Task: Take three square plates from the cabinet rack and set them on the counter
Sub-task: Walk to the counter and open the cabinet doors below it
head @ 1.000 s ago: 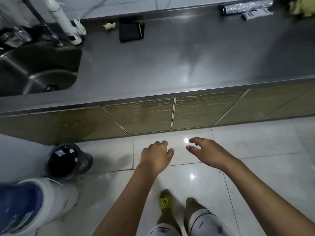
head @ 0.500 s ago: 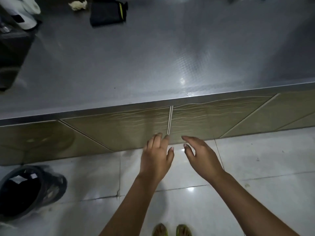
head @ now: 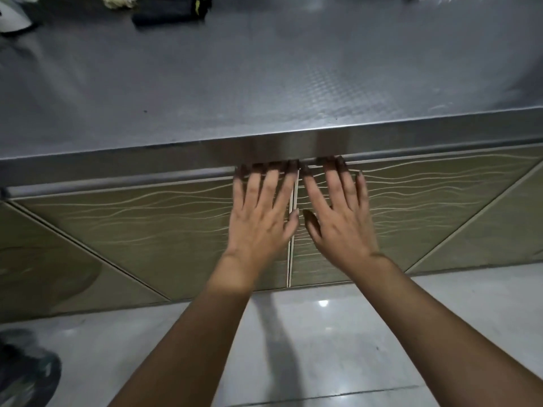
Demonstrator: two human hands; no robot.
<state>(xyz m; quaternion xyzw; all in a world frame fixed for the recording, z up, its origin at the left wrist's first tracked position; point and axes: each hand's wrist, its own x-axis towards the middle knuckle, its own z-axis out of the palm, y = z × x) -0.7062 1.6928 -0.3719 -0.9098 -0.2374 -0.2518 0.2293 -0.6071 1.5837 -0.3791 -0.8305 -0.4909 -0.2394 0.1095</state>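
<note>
Head view, looking down at a stainless counter [head: 264, 92]: brushed metal with a fine dimpled texture, rolled front lip. Below it sit cabinet doors [head: 164, 227] in glossy olive-tan with pale wavy relief lines; four panels visible, and the centre pair meets at a thin vertical seam [head: 291, 230].

Two hands, both flat and spread with fingers extended, neither holding anything. Left hand [head: 261, 218] lies over the door left of the seam; right hand [head: 338, 221] over the door right of it. Fingertips of both reach up into the shadow under the counter lip, at the top edge of the doors. Can't tell whether they are hooked over the door tops or just pressed against them. Thumbs nearly meet at the seam.

Doors are shut, so the square plates and rack are not in view.

Far edge of counter: one dark folded cloth with a yellow stripe [head: 172, 8], one crumpled pale wad [head: 117, 0], one white object at far left [head: 13, 17], cut off. Floor is glossy white tile [head: 323, 333]. One dark bin [head: 26, 374], blurred, near left.
</note>
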